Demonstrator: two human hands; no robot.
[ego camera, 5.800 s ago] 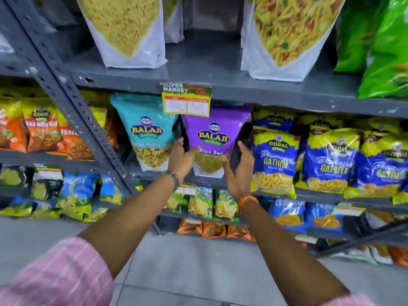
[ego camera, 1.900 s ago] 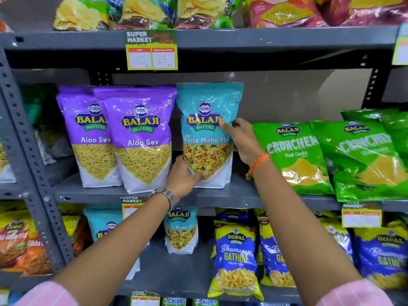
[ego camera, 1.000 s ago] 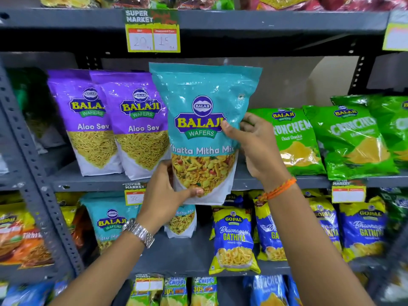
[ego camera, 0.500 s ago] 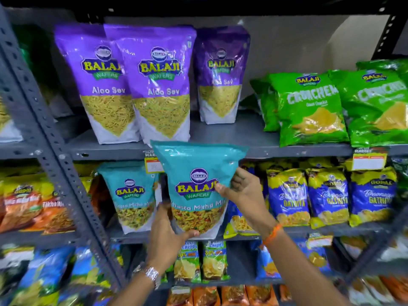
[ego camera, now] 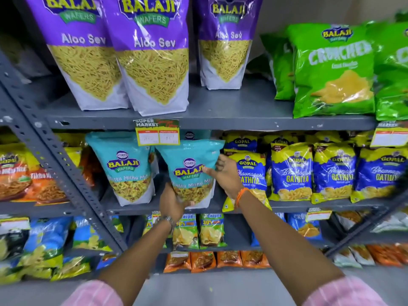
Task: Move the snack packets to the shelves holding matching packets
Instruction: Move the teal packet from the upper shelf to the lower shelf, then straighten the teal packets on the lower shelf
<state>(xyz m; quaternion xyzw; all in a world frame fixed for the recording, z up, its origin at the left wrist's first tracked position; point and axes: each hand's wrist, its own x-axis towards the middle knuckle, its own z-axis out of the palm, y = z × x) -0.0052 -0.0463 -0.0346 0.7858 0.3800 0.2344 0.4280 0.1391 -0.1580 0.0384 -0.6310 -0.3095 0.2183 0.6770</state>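
Teal Khatta Mitha Mix packet (ego camera: pixel 191 173) held upright at the front of the middle shelf (ego camera: pixel 287 205), just right of the matching teal packet (ego camera: pixel 129 168) standing there. Left hand (ego camera: pixel 174 203) cupped under the base, gripping the bottom edge; right hand (ego camera: pixel 225 173) on the right side, thumb across the front, fingers loosely spread rather than clenched.

To finish well: base set flat on the shelf, pushed back until level with its twin, label facing out, left hand slid out last so the pouch does not tip forward.

Edges to mind: hanging price tag (ego camera: pixel 157 132) on the upper shelf lip overlaps the top left corner of the packet, so probably best to go in low and tilt the top under. Blue Gopal Gathiya packets (ego camera: pixel 291 173) crowd close on the right, touching or nearly so behind the right hand; little spare room there. Narrow gap between the 2 teal packets. A further teal packet seems to stand behind, partly hidden.
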